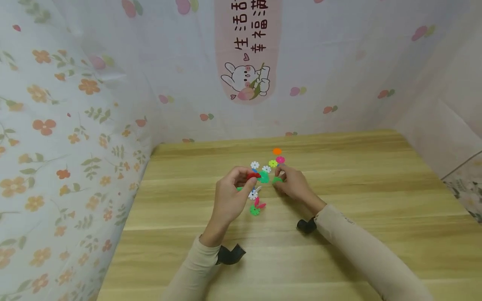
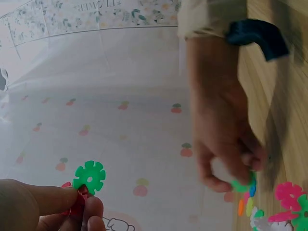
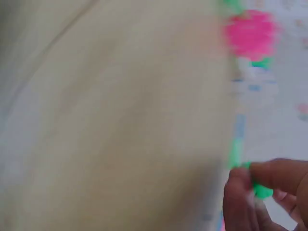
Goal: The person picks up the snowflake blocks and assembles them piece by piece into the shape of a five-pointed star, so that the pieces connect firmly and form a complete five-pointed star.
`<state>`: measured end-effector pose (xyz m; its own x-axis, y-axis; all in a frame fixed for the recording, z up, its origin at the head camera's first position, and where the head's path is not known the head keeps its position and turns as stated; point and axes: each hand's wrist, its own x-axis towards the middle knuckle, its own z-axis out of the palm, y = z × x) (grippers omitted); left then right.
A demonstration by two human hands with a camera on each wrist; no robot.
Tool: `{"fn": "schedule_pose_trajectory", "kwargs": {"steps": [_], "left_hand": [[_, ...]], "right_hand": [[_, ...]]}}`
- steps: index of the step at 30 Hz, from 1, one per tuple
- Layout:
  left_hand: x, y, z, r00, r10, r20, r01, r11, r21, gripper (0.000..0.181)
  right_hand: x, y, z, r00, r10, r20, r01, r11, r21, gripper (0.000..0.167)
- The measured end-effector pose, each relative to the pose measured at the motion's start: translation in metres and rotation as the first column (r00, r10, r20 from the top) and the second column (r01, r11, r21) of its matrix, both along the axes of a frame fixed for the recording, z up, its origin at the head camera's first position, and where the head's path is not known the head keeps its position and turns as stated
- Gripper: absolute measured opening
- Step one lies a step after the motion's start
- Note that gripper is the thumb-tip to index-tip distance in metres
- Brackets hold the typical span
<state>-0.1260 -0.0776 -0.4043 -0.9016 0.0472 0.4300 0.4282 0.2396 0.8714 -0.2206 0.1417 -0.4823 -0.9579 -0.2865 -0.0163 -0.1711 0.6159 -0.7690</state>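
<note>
Between its thumb and fingers my left hand (image 1: 229,198) pinches red notched plastic discs (image 1: 253,175). Fixed to them is a green notched disc (image 2: 97,173), which stands out past the fingertips in the left wrist view. My right hand (image 1: 295,184) pinches another green disc (image 3: 263,191) just to the right, apart from the left hand's pieces. Under and around the hands lie loose discs: a white one (image 1: 255,165), a yellow one (image 1: 273,163), a pink one (image 1: 280,159) and an orange one (image 1: 277,151).
Nearest to me on the wooden table (image 1: 271,259) lies a green disc (image 1: 255,210) with pink pieces joined to it. Another white disc (image 1: 253,195) lies by the left hand. A patterned cloth (image 1: 320,75) hangs behind the table. Dark curved wrist mounts (image 1: 231,254) stick out from both sleeves.
</note>
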Motion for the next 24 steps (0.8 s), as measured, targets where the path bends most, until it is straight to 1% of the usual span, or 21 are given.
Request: {"fn": "schedule_pose_trajectory", "kwargs": {"steps": [1, 2, 3, 5, 6, 7, 9, 11, 12, 15, 19, 24], "left_hand": [[-0.001, 0.0, 0.0, 1.0, 0.0, -0.004, 0.0, 1.0, -0.007, 0.01], [-0.001, -0.001, 0.0, 1.0, 0.003, -0.009, -0.003, 1.0, -0.015, 0.01], [-0.002, -0.001, 0.001, 1.0, 0.005, -0.016, -0.005, 1.0, -0.023, 0.01], [-0.003, -0.002, 0.001, 1.0, 0.011, -0.024, -0.012, 0.999, -0.04, 0.01], [-0.003, -0.002, 0.002, 1.0, 0.013, -0.025, -0.014, 0.999, -0.046, 0.011], [-0.003, -0.003, 0.002, 1.0, 0.014, -0.026, -0.016, 0.999, -0.05, 0.011], [-0.002, -0.002, 0.002, 1.0, 0.012, -0.027, -0.013, 0.999, -0.051, 0.011], [-0.001, -0.001, 0.003, 1.0, 0.007, -0.025, -0.008, 0.999, -0.046, 0.011], [0.0, -0.001, 0.003, 1.0, 0.001, -0.025, -0.002, 0.999, -0.042, 0.011], [0.002, 0.002, 0.003, 1.0, -0.012, -0.027, 0.011, 0.999, -0.031, 0.011], [0.004, 0.005, 0.003, 0.999, -0.022, -0.036, 0.02, 0.999, -0.04, 0.011], [0.006, 0.008, 0.001, 0.998, -0.007, -0.064, 0.003, 0.998, -0.065, 0.011]], "right_hand": [[0.003, 0.001, 0.008, 0.999, 0.004, 0.046, 0.0, 0.995, -0.096, 0.023], [0.006, 0.002, 0.018, 0.996, 0.006, 0.089, 0.011, 0.981, -0.192, 0.024], [0.009, 0.003, 0.028, 0.992, 0.011, 0.128, 0.027, 0.956, -0.291, 0.026], [0.016, 0.004, 0.049, 0.987, 0.039, 0.158, 0.036, 0.894, -0.446, 0.029], [0.021, 0.004, 0.059, 0.986, 0.058, 0.154, 0.028, 0.864, -0.502, 0.031], [0.026, 0.004, 0.069, 0.988, 0.077, 0.134, 0.007, 0.844, -0.537, 0.032], [0.037, 0.003, 0.084, 0.989, 0.112, 0.098, -0.037, 0.822, -0.569, 0.033], [0.046, 0.001, 0.095, 0.985, 0.156, 0.069, -0.089, 0.814, -0.574, 0.035], [0.05, 0.001, 0.099, 0.983, 0.174, 0.058, -0.111, 0.817, -0.566, 0.035], [0.058, -0.001, 0.105, 0.978, 0.206, 0.038, -0.156, 0.836, -0.526, 0.036], [0.063, -0.002, 0.108, 0.977, 0.212, 0.038, -0.165, 0.851, -0.498, 0.035], [0.065, -0.002, 0.109, 0.972, 0.231, 0.047, -0.175, 0.84, -0.513, 0.038]]}}
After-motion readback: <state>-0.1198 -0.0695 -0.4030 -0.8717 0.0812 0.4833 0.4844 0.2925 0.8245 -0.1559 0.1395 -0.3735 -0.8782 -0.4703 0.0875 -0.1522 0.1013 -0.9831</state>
